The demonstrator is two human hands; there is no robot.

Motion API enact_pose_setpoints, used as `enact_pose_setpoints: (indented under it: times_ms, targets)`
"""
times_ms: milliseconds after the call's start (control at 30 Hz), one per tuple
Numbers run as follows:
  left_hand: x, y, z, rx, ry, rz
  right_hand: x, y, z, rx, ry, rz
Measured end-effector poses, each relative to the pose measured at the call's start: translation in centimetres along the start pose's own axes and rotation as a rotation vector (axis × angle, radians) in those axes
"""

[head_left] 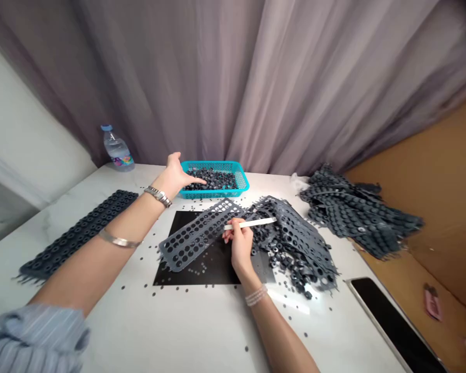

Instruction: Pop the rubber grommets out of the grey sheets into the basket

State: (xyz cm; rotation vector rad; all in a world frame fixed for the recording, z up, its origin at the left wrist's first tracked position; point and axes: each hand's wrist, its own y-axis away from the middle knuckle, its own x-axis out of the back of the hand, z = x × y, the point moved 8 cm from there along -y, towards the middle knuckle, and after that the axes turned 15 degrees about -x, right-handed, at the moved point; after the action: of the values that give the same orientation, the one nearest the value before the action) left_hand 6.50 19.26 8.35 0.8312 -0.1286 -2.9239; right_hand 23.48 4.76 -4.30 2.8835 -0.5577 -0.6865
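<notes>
My left hand (175,176) is at the left end of a turquoise plastic basket (245,182), fingers apart and thumb over the small black rubber rings (215,178) inside. Nothing shows in its grip. My right hand (241,241) is closed around a slim white stick-like tool (256,223), its tip pointing right. Behind that hand, a dark rubber sheet with rows of punched holes (194,238) lies slanted across a black mat (217,277). More holed sheets (303,235) are heaped to the right, with loose black rings (289,264) spilling from under them.
An unpunched ringed sheet (85,228) lies left, partly behind my left forearm. A water bottle (118,150) stands at the back left. Stacked dark sheets (357,207) rest at the right edge, a phone (392,321) at the front right. Small dark discs dot the white table (186,331).
</notes>
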Motion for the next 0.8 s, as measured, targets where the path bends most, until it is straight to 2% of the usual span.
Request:
enact_pose_setpoints:
  times_ms: [33,100,167,200,267,300,400,500,600,700,767,800]
  targets:
    - [-0.3,-0.3,0.0,-0.01,-0.082,0.043,0.3,-0.1,-0.3,0.014,0.018,0.021]
    - [0.7,0.5,-0.7,-0.056,-0.263,0.076,0.9,-0.2,-1.1,0.041,0.063,0.071]
    - [2.5,2.4,-1.5,-0.227,-0.505,-0.046,1.5,-0.2,-1.8,0.066,0.102,0.115]
    - [3.4,3.7,-2.2,-0.308,-0.676,-0.156,1.7,-0.3,-2.2,0.081,0.116,0.127]
    - [5.9,6.4,-4.3,-0.407,-1.121,-0.359,1.9,-0.4,-2.6,0.116,0.141,0.142]
    - [7.3,7.6,-5.2,-0.448,-1.3,-0.419,2.0,-0.4,-2.7,0.128,0.16,0.144]
    - [11.0,9.7,-6.5,-0.516,-1.612,-0.413,1.7,-0.6,-2.5,0.149,0.309,0.15]
    - [12.7,10.4,-7.0,-0.514,-1.73,-0.376,0.3,-0.3,-2.3,0.189,0.635,0.127]
    - [12.5,10.2,-7.8,-0.489,-1.726,-0.427,-2.6,1.0,-1.2,0.287,1.025,-0.025]
    - [10.2,10.2,-8.1,-0.605,-1.641,-0.517,-5.5,3.0,0.4,0.448,1.219,-0.265]
    - [8.1,10.8,-7.6,-0.746,-1.597,-0.515,-5.9,3.3,0.6,0.469,1.216,-0.289]
    - [7.3,11.4,-7.2,-0.809,-1.588,-0.496,-5.6,3.1,0.1,0.467,1.186,-0.248]
